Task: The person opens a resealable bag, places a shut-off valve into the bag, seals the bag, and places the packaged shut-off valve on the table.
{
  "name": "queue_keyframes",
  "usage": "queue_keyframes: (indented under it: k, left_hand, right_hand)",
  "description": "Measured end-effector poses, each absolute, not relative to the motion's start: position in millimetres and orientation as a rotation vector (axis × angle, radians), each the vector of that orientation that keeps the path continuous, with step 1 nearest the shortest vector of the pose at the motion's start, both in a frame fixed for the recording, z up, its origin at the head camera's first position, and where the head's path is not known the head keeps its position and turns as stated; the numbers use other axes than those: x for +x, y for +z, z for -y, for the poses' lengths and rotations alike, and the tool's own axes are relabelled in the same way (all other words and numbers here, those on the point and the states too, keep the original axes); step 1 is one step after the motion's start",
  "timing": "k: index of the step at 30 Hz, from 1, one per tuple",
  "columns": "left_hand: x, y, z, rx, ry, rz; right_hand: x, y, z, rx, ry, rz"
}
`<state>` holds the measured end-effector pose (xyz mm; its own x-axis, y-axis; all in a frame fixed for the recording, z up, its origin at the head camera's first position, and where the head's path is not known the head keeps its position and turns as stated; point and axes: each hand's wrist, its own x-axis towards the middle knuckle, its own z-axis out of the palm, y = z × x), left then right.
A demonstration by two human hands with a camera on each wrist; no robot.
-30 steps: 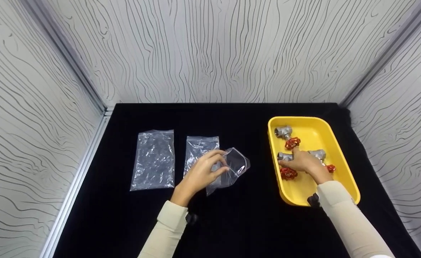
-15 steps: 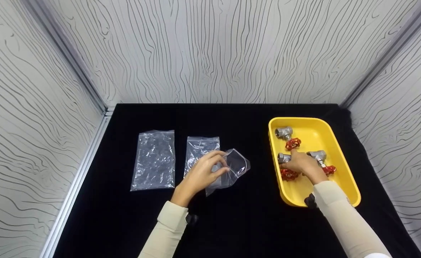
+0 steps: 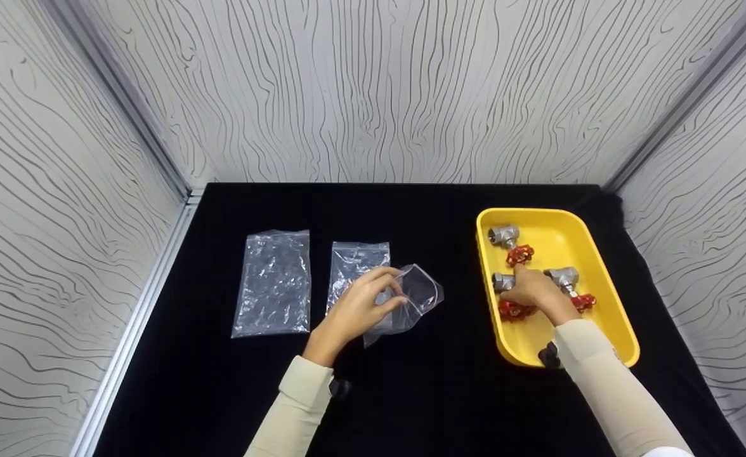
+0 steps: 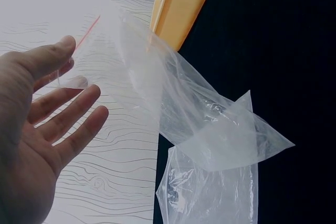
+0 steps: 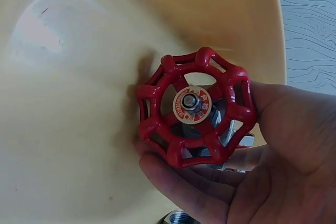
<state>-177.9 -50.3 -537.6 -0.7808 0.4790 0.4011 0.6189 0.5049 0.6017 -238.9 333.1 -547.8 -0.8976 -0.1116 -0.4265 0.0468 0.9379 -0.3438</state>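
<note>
My left hand pinches the rim of a clear zip bag between thumb and fingers. The bag's mouth gapes toward the right; in the left wrist view its body hangs down over another bag. Inside the yellow tray, my right hand grips a metal gate valve with a red handwheel. The fingers curl behind that wheel, around the valve body, which is mostly hidden. Beyond the hand lies a second valve, and a third valve lies to its right.
Two more clear bags lie flat on the black cloth: one bag at the left, another bag partly beneath my left hand. White wood-patterned panels enclose the back and sides.
My right hand has shifted slightly inside the tray, its thumb closing in, and the red handwheel under it has moved a little to the right. The left hand and its bag stay in place.
</note>
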Motion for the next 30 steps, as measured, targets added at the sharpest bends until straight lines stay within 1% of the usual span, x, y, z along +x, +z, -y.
queue_keyframes:
  k: [13, 19, 30]
  left_hand:
    - [-179.2, -540.1, 51.6, -0.984, -1.137, 2.511]
    - [-179.7, -540.0, 51.5, -0.974, -1.152, 2.544]
    - [-178.6, -540.0, 51.6, -0.974, -1.140, 2.532]
  right_hand:
    - [-242.3, -547.2, -337.4, -0.107, -0.436, -2.639]
    - [-241.6, -545.4, -340.6, -0.081, -0.485, -2.577]
    - [-236.5, -548.2, -342.0, 0.061, -0.655, -2.554]
